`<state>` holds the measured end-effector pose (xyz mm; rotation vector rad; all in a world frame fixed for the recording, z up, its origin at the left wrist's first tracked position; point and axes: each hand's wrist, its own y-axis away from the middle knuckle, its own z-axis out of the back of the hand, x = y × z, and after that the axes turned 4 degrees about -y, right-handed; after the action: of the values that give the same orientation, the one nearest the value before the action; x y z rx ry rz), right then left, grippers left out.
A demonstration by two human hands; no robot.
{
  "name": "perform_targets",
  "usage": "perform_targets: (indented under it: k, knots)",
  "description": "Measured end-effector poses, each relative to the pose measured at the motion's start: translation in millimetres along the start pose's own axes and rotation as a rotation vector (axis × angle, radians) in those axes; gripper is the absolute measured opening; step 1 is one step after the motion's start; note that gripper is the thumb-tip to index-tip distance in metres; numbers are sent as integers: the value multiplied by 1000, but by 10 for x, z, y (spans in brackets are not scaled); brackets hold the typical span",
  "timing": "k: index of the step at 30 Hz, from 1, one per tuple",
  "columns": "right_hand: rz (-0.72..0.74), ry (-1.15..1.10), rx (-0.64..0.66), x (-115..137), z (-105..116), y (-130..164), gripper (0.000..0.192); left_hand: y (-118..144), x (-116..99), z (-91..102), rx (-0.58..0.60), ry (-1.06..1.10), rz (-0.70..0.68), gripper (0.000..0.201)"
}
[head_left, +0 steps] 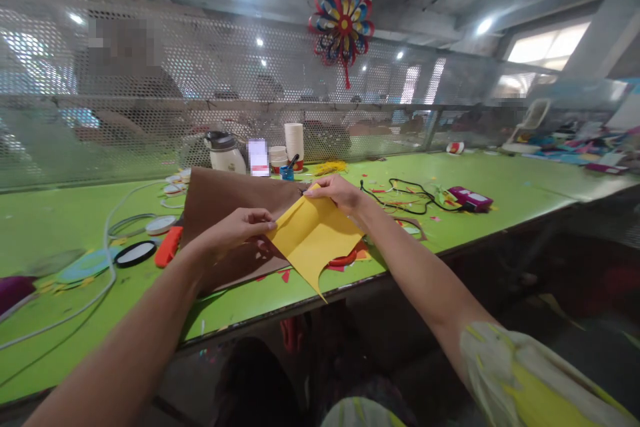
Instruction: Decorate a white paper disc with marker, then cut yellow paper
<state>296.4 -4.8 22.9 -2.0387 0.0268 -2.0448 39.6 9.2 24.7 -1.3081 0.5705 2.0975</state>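
A yellow sheet of paper (320, 233) with a curved cut in its lower edge hangs between my hands over the front of the table. My left hand (244, 228) pinches its left corner between thumb and fingers. At the top edge, my right hand (336, 191) grips the sheet the same way. A large brown sheet (225, 203) lies behind and under my left hand, its left side curling up. Partly covered by the yellow paper, red and orange pieces (350, 257) rest on the table.
On the green table (490, 187) stand a thermos jug (226, 153), a lit phone (259, 157) and stacked paper cups (294, 143). An orange-red tool (169, 246) and a black ring (135, 253) lie left. A black cord (413, 195) lies right. Perforated metal mesh (210, 73) rises behind.
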Motion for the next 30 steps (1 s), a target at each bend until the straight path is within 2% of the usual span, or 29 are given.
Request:
perform_targets:
  k: [4,7,9,10,12,14,17,23,30]
  knots:
    - [78,144,-35,53,53,12,19,-56,57,23,-82,-62,-24,31]
    - [221,300,-110,161,32,38,16,-82,84,15,-110,-123,-39,32]
    - [334,419,-125,247,-64,70,17,-83,78,-1,-105,-161,-58,33]
    - [379,480,-97,285,-134,88,16,-79,68,-11,-97,-179,-70,33]
    - [419,607,47,342,-293,114,10,-68,36,-29,-83,-215,-97,32]
    - [402,727,192,368,-427,116,7,-56,-2,-45,-86,-252,-122,31]
    - [355,855,323,372,-506,65,13,-39,-48,-66,-110,-306,-164,27]
    - [314,912,467,390,-417,-75,9,3,-99,-58,-156,-394,-233,24]
    - [299,867,490,447,-350,-140,11,37,-151,24,-161,-436,-244,24]
